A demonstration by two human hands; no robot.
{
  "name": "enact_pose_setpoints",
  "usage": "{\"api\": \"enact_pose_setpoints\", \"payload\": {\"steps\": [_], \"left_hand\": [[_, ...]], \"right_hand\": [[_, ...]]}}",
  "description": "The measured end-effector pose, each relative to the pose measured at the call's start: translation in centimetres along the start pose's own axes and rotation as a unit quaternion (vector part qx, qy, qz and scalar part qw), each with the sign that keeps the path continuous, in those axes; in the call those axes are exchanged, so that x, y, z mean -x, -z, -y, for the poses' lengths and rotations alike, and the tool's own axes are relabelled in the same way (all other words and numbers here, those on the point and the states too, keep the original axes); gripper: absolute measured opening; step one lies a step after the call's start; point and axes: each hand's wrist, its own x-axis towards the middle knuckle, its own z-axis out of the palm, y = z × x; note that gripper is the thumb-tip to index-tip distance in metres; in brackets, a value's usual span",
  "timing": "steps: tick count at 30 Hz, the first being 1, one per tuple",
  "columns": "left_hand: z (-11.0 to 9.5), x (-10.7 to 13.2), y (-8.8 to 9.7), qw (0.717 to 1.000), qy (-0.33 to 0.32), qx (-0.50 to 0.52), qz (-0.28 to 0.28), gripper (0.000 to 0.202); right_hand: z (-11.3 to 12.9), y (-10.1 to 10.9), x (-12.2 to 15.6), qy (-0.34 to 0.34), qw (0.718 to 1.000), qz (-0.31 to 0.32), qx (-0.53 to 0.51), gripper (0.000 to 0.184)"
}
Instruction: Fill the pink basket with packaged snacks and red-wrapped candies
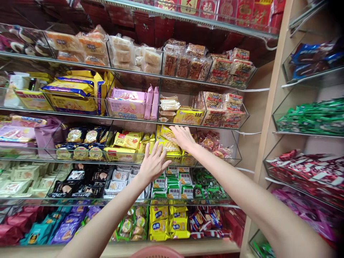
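Note:
My left hand (153, 162) is open with its fingers spread, in front of the clear shelf edge by a bin of small yellow snack packets (127, 139). It holds nothing. My right hand (184, 138) reaches into the neighbouring bin, fingers stretched over yellow wafer packets (168, 144). Its fingertips seem to rest on the upper packet, and I see no grip around it. The hand and wrist cover part of that bin's right side. Just above it, another yellow wafer packet (188, 116) lies on the higher shelf.
Clear dividers split the shelves into bins. White-and-green packets (172, 182) stand below my hands, with yellow packs (159, 225) lower down. Red-wrapped snacks (212, 143) lie right of my right hand. A wooden upright (268, 96) borders another shelf unit. A pink basket rim (157, 252) shows at the bottom.

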Motion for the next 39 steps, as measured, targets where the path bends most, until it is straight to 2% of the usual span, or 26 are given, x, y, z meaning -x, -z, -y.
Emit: {"api": "enact_pose_setpoints", "payload": {"steps": [5,10,15,21,27,33,39], "left_hand": [[-0.1,0.0,0.1,1.000,0.001,-0.003,0.006,0.049],[0.1,-0.1,0.1,1.000,-0.004,-0.003,0.010,0.049],[0.1,0.0,0.1,1.000,-0.005,0.006,0.010,0.048],[0.3,0.9,1.1,0.999,0.000,0.032,-0.001,0.047],[1.0,1.3,2.1,1.000,0.001,0.028,-0.014,0.044],[1.5,1.4,1.6,0.999,-0.022,0.026,-0.016,0.044],[1.1,1.8,1.0,0.999,-0.036,0.020,-0.015,0.045]], "right_hand": [[0.4,0.2,-0.1,-0.032,0.995,0.029,-0.085,0.046],[-0.3,0.5,-0.4,-0.040,0.992,0.041,-0.114,0.014],[-1.7,1.7,-0.7,-0.055,0.982,0.045,-0.175,0.013],[-3.1,1.6,-1.4,-0.026,0.940,0.154,-0.303,0.017],[-3.1,0.0,-2.2,0.010,0.913,0.256,-0.318,0.022],[-3.2,-1.2,-2.6,0.017,0.912,0.265,-0.311,0.023],[-3.0,-1.1,-2.1,0.005,0.916,0.264,-0.301,0.023]]}}
